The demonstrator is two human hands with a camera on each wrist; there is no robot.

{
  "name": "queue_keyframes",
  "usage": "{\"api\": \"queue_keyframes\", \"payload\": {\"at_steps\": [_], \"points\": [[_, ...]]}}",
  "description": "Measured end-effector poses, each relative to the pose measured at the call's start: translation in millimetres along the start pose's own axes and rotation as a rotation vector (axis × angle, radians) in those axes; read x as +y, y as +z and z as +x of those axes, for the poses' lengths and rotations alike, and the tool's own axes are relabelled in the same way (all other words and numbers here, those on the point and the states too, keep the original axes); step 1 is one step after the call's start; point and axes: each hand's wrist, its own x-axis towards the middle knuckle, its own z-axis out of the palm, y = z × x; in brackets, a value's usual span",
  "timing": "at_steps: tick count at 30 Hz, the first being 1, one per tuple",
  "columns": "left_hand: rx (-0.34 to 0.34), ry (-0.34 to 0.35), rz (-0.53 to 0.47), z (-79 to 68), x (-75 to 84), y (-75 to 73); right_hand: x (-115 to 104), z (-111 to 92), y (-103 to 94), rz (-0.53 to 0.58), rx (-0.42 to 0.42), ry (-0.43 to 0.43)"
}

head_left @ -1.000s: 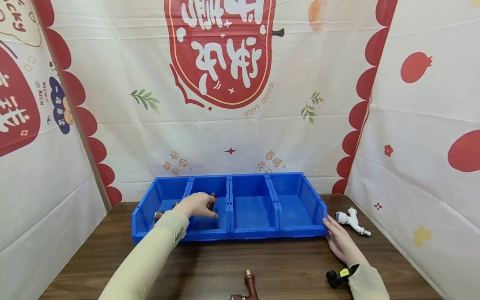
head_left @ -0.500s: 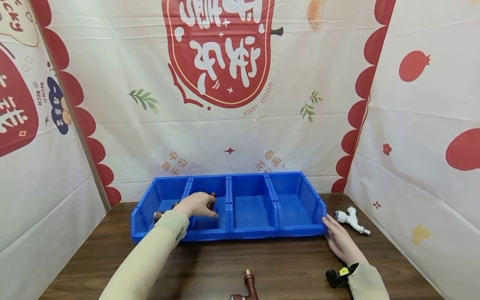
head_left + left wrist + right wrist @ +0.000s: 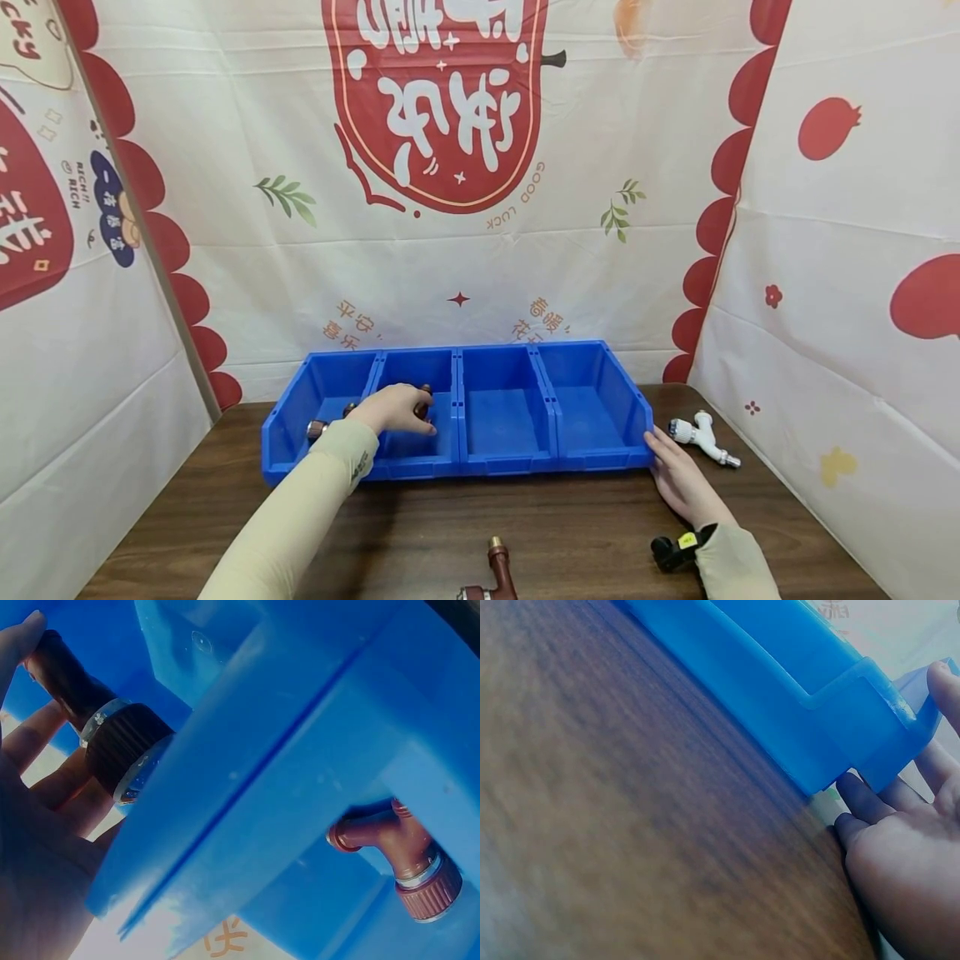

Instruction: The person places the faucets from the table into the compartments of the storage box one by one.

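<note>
In the second compartment from the left of the blue storage bin [image 3: 502,468], my left hand [image 3: 393,408] holds a dark brown tap [image 3: 124,742]. The left wrist view shows thumb and fingers around the tap, its ribbed knob towards the divider. Another reddish-brown tap [image 3: 397,847] lies in the leftmost compartment, partly hidden by my arm in the head view. My right hand [image 3: 682,479] grips the bin's front right corner. The right wrist view shows the thumb above and the fingers low against the end wall.
A white tap [image 3: 705,440] lies on the wooden table [image 3: 585,533] to the right of the bin. Near the front edge is a reddish-brown tap [image 3: 502,571], cut off by the frame. Printed cloth [image 3: 450,267] hangs behind and at both sides.
Both hands, the bin and the taps keep their places. Only the head view shifts very slightly.
</note>
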Motion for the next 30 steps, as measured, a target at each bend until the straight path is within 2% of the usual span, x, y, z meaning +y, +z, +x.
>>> {"api": "queue_keyframes", "payload": {"at_steps": [13, 30], "points": [[-0.001, -0.013, -0.001, 4.2, -4.8, 6.7, 0.5, 1.0, -0.1, 0.007, -0.01, -0.012], [-0.009, -0.023, -0.008, 4.5, -1.3, 7.8, 0.5, 0.9, -0.3, 0.005, -0.006, -0.002]]}}
